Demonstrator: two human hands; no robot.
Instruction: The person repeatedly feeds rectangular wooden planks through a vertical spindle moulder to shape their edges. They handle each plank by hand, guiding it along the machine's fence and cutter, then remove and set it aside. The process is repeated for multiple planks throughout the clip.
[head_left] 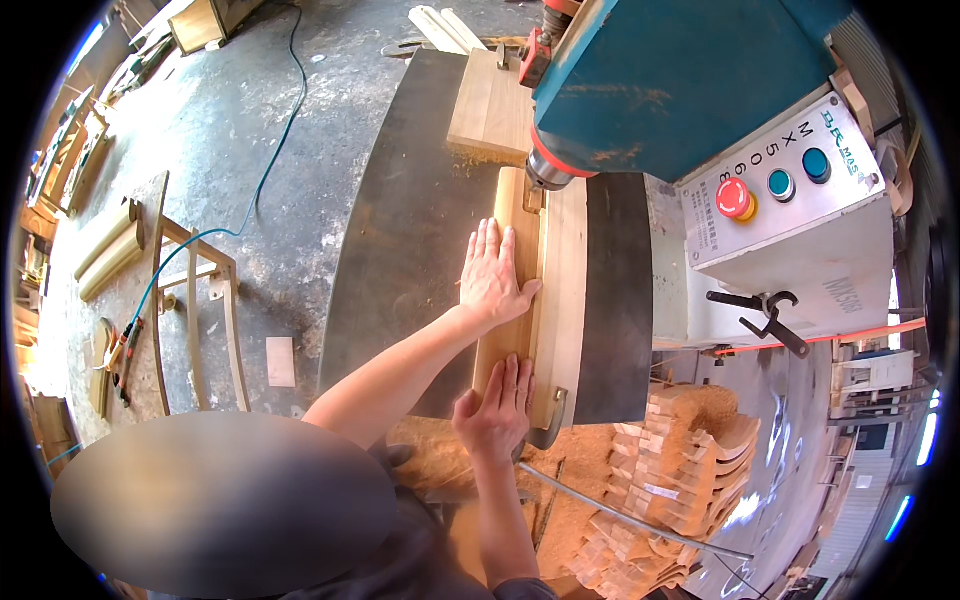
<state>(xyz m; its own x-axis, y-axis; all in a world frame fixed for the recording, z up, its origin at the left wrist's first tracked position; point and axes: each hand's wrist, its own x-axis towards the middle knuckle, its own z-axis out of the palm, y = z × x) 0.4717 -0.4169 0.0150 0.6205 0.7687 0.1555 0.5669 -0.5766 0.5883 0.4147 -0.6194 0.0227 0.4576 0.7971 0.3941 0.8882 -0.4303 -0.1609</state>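
A long wooden rail (487,360) with a rounded side lies lengthwise on the machine's dark table (390,240), along a pale wooden fence (567,290). My left hand (490,275) rests flat on the middle of the rail, fingers stretched forward and thumb out to the right. Closer to me, my right hand (497,405) lies over the rail's near end, its fingers extended forward and its thumb apart on the left. Beyond both hands, a metal chuck (548,172) hangs over the rail's far end, where a recess shows. Whether the bit is turning cannot be told.
A blue machine head (650,90) and a panel with a red stop button (735,199) stand at right. A clamp (549,425) grips the fence's near end. Stacked curved wood pieces (680,470) lie below right. A blue hose (262,180) crosses the floor to a side bench (150,330).
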